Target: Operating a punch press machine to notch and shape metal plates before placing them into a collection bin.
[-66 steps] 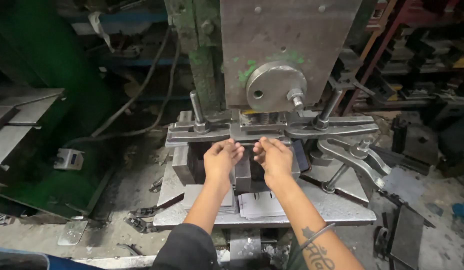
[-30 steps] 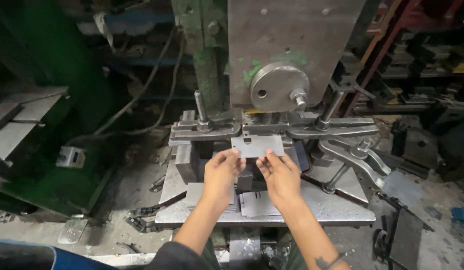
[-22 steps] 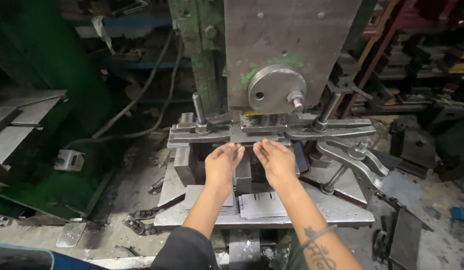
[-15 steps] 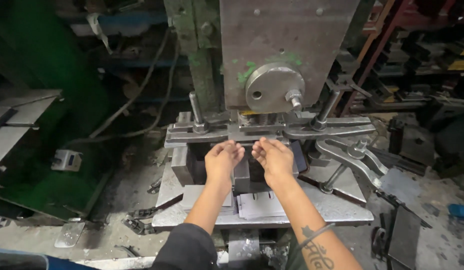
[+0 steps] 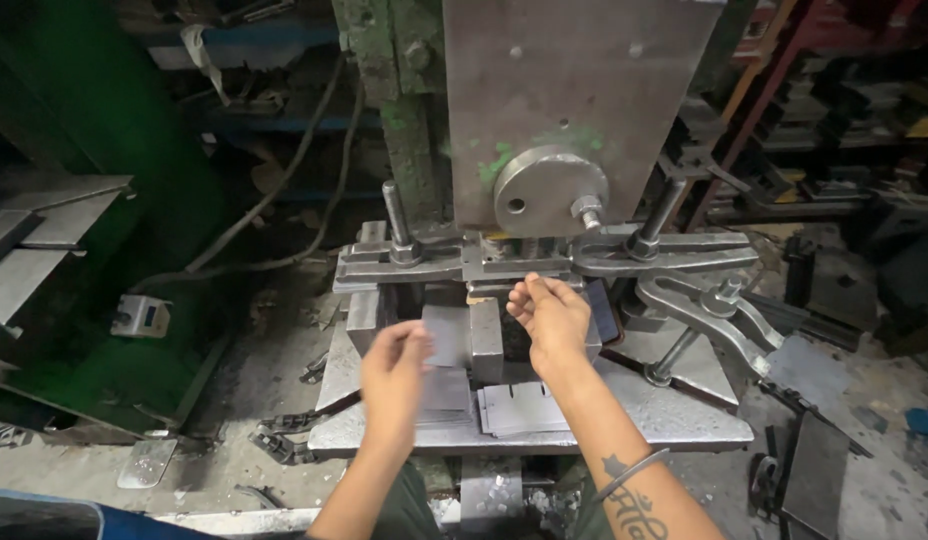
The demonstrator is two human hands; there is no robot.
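The left hand (image 5: 392,372) hovered over the grey steel press bed (image 5: 684,410), its fingers curled round a thin, square grey metal sheet (image 5: 446,335) that it gripped by the lower edge; motion blur hid exactly how the fingers lay. Just below that sheet, a short stack of similar grey metal blanks (image 5: 446,392) rested on the bed, and to its right lay a second flat stack of pale sheets with small punched slots (image 5: 524,408).

The right hand (image 5: 549,318) was raised beside the dark steel die block (image 5: 487,340), its fingers loosely bent and drawn together, with nothing visibly pinched between them. The die block stood between the two hands, directly under the grey rectangular press ram plate (image 5: 574,90) with its round metal disc (image 5: 549,190).

Long steel clamp bars (image 5: 404,262) held by upright threaded studs (image 5: 396,215) crossed behind the hands and crowded the die opening. A curved steel clamp arm (image 5: 699,310) sat on the bed to the right. A green machine body (image 5: 114,180) stood well to the left, and cables (image 5: 284,200) hung behind.
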